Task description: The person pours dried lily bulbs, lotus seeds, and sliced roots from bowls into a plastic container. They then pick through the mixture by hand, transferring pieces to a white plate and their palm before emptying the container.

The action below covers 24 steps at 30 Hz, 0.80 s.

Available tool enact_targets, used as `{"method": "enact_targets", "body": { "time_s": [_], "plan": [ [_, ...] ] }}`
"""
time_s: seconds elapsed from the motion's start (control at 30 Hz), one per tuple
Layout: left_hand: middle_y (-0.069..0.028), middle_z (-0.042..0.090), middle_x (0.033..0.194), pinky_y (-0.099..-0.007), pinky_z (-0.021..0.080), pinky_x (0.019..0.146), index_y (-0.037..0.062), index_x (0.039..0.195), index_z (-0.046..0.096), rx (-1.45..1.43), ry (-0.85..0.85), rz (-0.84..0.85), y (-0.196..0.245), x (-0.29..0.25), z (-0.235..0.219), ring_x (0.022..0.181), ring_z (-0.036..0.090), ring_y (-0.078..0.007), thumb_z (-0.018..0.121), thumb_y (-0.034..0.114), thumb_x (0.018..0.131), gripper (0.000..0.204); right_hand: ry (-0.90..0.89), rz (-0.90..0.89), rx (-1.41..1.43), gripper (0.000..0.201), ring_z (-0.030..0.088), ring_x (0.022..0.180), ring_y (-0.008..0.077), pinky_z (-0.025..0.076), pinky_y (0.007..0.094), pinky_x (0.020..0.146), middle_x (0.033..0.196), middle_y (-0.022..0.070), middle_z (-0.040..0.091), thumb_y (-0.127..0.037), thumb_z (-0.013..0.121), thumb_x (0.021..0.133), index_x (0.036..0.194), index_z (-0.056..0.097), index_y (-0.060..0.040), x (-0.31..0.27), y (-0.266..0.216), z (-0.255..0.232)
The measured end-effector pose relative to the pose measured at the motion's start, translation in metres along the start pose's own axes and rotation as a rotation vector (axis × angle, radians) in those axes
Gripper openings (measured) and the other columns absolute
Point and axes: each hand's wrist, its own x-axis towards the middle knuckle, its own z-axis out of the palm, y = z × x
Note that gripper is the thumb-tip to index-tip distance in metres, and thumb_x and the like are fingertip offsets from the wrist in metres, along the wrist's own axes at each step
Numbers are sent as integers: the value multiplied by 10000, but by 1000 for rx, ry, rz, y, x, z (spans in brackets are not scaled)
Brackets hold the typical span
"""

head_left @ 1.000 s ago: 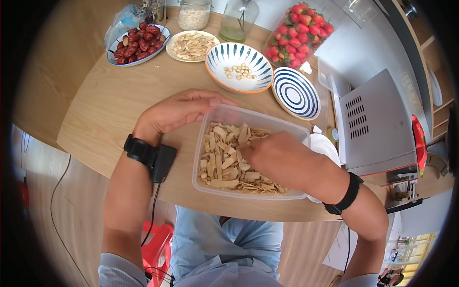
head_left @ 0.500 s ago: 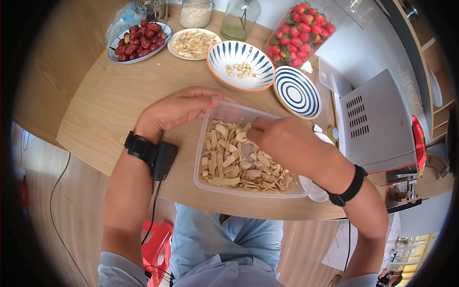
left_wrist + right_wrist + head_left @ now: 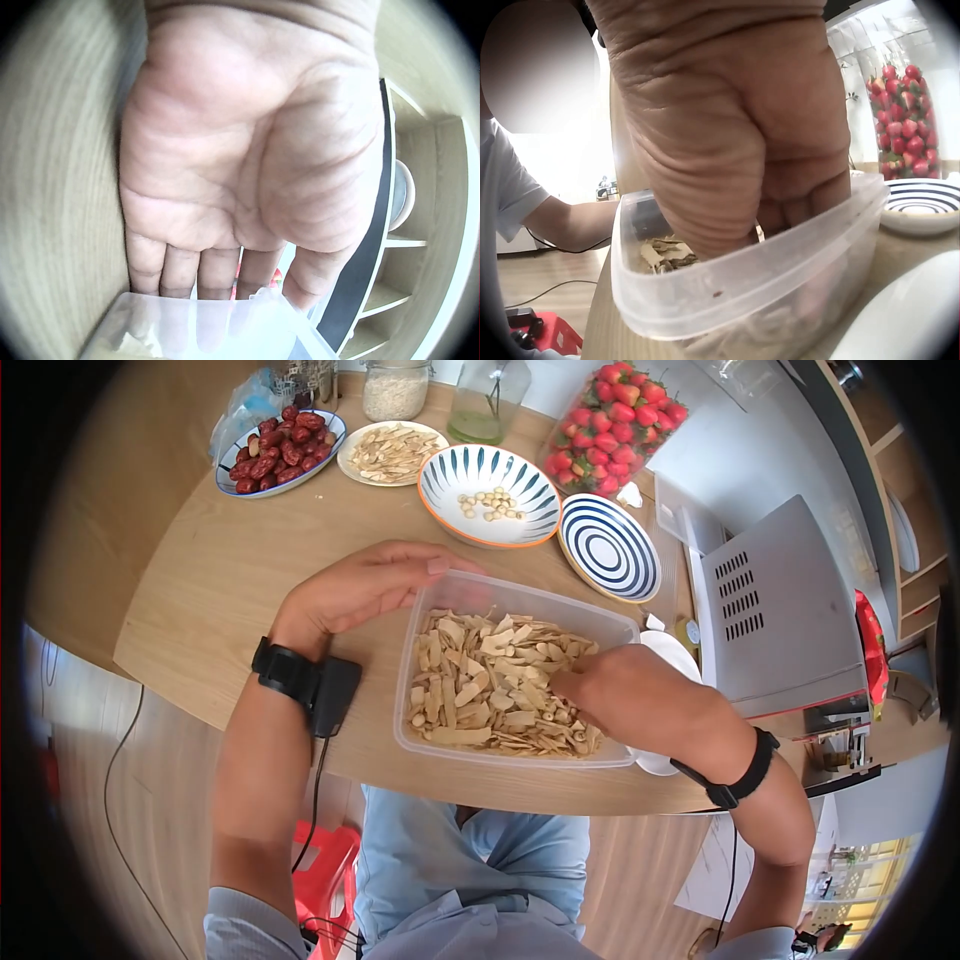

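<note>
A clear plastic container (image 3: 520, 760) full of pale dried slices (image 3: 470, 680) stands near the table's front edge. At its far left corner, my left hand (image 3: 365, 585) rests with straight fingers along the outside of the wall and the thumb by the rim. The left wrist view shows those fingers (image 3: 178, 270) passing behind the translucent wall. My right hand (image 3: 635, 685) reaches down into the container's right side, fingers bent among the slices. In the right wrist view, palm and wall hide its fingertips; whether they pinch a slice I cannot tell.
Behind the container are a bowl (image 3: 540, 505) with pale seeds, a blue-ringed plate (image 3: 625, 585), red dates (image 3: 265, 460), a small plate of slices (image 3: 395, 452) and strawberries (image 3: 610, 430). A white dish (image 3: 665, 650) sits partly under my right forearm. A grey appliance (image 3: 790, 610) stands right.
My right hand has moved within the container, first up toward its far side, then down to its right side. More slices show in the middle now. The left hand stays at the corner.
</note>
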Motion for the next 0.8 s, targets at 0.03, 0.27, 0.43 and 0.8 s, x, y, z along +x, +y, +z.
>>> {"method": "enact_targets", "body": {
  "time_s": [0.03,0.27,0.43,0.8],
  "plan": [
    [-205,655,1420,-377,460,1167,-71,1472,545,-1,0,1,0,0,0,1347,620,-268,541,257,1105,492,-8,3,-18,217,738,815,370,594,441,721,764,192,697,-32,622,867,1050,723,27,1,-2,0],
    [-208,658,1415,-370,458,1166,-71,1469,550,-19,-10,4,-1,-1,-2,1342,624,-269,542,251,1103,487,-27,103,69,187,735,823,375,580,445,706,804,210,693,-26,627,871,1036,707,13,-2,-1,-11],
    [-208,657,1416,-370,459,1163,-71,1471,548,-12,-1,-7,2,-1,1,1340,625,-266,546,248,1100,489,204,27,229,115,719,837,390,553,463,729,829,205,684,-18,678,861,972,666,8,7,9,-28],
    [-207,659,1409,-388,454,1168,-78,1468,546,20,7,9,1,-1,3,1338,623,-270,527,279,1113,503,824,72,233,175,698,882,413,558,472,788,937,226,698,36,704,846,1017,695,3,70,44,-34]
  ]
}}
